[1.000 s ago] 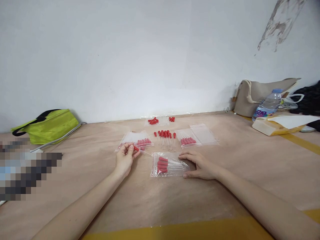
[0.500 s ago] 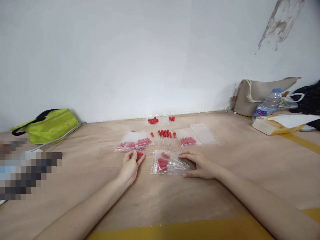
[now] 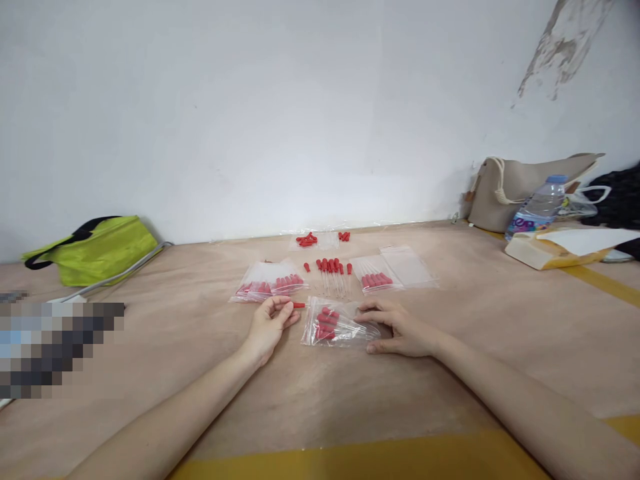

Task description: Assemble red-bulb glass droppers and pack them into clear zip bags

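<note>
A dropper with a red rubber bulb [image 3: 299, 305] is pinched between the thumb and fingers of my left hand [image 3: 267, 325]. Its tube points right, at the mouth of a clear zip bag [image 3: 345, 339], and is hard to make out through the plastic. Several red-bulbed droppers lie inside that bag, bulbs to the left. My right hand [image 3: 397, 328] grips the bag's right end, fingers on the far edge and thumb on the near one. Behind it, several loose droppers [image 3: 330, 267] lie side by side. Filled bags [image 3: 270, 280] sit behind my left hand.
Another bag [image 3: 377, 277] of droppers lies beyond my right hand. Loose red bulbs [image 3: 307, 239] rest on plastic near the wall. A green bag [image 3: 107, 250] stands at the left. A water bottle [image 3: 540, 207], a beige bag [image 3: 520, 183] and a tissue pack [image 3: 530, 250] are at the right.
My left hand has moved right with the dropper, bringing its bulb near the bag's mouth. The bag's left end looks more raised, and the bulbs inside have shifted. My right hand has barely moved.
</note>
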Action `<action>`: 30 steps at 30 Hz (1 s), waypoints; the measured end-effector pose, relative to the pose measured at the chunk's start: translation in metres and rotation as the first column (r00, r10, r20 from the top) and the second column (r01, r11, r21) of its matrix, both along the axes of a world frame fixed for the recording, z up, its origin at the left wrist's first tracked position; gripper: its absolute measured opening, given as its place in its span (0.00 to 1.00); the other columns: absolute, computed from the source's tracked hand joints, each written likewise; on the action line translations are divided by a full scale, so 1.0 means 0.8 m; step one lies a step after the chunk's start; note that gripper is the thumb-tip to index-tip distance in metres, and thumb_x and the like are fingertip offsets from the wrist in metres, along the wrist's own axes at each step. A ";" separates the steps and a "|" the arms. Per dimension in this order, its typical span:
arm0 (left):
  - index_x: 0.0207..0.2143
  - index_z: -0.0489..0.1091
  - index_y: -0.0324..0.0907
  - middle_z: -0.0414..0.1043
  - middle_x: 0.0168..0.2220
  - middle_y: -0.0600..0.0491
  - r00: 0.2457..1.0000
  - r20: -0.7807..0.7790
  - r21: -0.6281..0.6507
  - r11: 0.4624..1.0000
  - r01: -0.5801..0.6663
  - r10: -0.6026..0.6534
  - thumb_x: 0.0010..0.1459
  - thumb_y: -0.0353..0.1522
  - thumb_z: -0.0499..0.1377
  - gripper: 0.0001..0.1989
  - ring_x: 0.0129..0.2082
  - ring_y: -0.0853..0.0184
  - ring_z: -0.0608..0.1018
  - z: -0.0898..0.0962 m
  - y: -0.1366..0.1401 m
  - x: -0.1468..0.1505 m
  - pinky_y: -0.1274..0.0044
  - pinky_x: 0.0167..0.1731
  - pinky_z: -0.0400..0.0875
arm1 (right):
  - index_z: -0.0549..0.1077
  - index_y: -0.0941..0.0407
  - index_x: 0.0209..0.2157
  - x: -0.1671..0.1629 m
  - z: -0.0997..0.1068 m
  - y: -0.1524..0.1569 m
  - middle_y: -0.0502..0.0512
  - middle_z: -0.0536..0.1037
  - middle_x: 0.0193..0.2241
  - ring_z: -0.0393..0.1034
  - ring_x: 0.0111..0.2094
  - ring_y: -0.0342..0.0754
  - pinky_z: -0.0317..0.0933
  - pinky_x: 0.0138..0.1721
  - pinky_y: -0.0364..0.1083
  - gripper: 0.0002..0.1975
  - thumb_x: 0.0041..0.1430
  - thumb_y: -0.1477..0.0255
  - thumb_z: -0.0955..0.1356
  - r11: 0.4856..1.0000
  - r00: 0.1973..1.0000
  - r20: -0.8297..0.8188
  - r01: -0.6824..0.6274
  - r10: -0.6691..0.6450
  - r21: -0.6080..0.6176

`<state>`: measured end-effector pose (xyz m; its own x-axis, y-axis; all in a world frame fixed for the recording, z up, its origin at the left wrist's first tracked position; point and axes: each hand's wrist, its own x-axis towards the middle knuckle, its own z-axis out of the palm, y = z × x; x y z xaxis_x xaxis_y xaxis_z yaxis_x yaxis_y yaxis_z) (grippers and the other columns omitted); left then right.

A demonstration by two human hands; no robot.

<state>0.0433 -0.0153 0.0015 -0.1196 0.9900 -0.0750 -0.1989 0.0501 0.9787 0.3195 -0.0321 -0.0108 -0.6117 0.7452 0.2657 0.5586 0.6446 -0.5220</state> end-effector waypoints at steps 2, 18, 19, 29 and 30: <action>0.31 0.65 0.37 0.69 0.26 0.57 0.996 -0.062 0.000 0.998 0.057 -0.057 0.45 0.22 0.62 0.10 0.25 0.74 0.75 -0.001 0.001 0.001 0.80 0.32 0.73 | 0.68 0.51 0.48 0.000 0.001 0.000 0.58 0.64 0.49 0.57 0.51 0.54 0.52 0.52 0.54 0.29 0.44 0.54 0.68 1.000 1.000 -0.013 -0.010 0.010 0.006; 0.27 0.68 0.37 0.72 0.25 0.55 0.983 -0.046 -0.042 0.984 0.176 -0.178 0.46 0.23 0.61 0.06 0.26 0.74 0.76 0.003 0.016 -0.023 0.81 0.34 0.72 | 0.69 0.46 0.47 0.003 -0.002 0.001 0.55 0.64 0.51 0.55 0.52 0.54 0.49 0.53 0.57 0.24 0.47 0.55 0.67 0.999 1.000 0.024 -0.016 0.017 -0.038; 0.27 0.68 0.37 0.72 0.25 0.55 0.984 -0.017 -0.049 0.983 0.174 -0.175 0.46 0.22 0.61 0.06 0.27 0.74 0.76 0.002 0.017 -0.021 0.81 0.35 0.72 | 0.69 0.46 0.47 0.003 -0.002 0.001 0.55 0.63 0.51 0.55 0.52 0.54 0.48 0.53 0.57 0.24 0.47 0.55 0.67 0.999 1.000 0.028 -0.013 0.014 -0.039; 0.28 0.68 0.37 0.73 0.28 0.54 0.963 -0.151 0.043 0.972 0.233 -0.224 0.40 0.29 0.65 0.11 0.30 0.71 0.76 -0.002 0.011 -0.015 0.77 0.40 0.69 | 0.66 0.49 0.50 0.001 0.001 -0.002 0.57 0.61 0.51 0.54 0.53 0.55 0.49 0.53 0.55 0.30 0.44 0.55 0.69 0.999 1.000 -0.021 0.019 -0.020 -0.027; 0.29 0.69 0.37 0.73 0.28 0.54 0.959 -0.183 0.054 0.972 0.228 -0.215 0.40 0.30 0.65 0.11 0.30 0.71 0.76 -0.002 0.011 -0.014 0.77 0.40 0.69 | 0.65 0.50 0.51 0.001 0.001 -0.002 0.58 0.61 0.52 0.53 0.54 0.55 0.50 0.53 0.55 0.32 0.43 0.55 0.69 0.999 0.999 -0.037 0.031 -0.032 -0.026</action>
<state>0.0321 -0.0063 0.0000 0.0984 0.9951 0.0022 -0.0165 -0.0006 0.9999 0.3206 -0.0335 -0.0096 -0.5778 0.7708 0.2682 0.5583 0.6130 -0.5590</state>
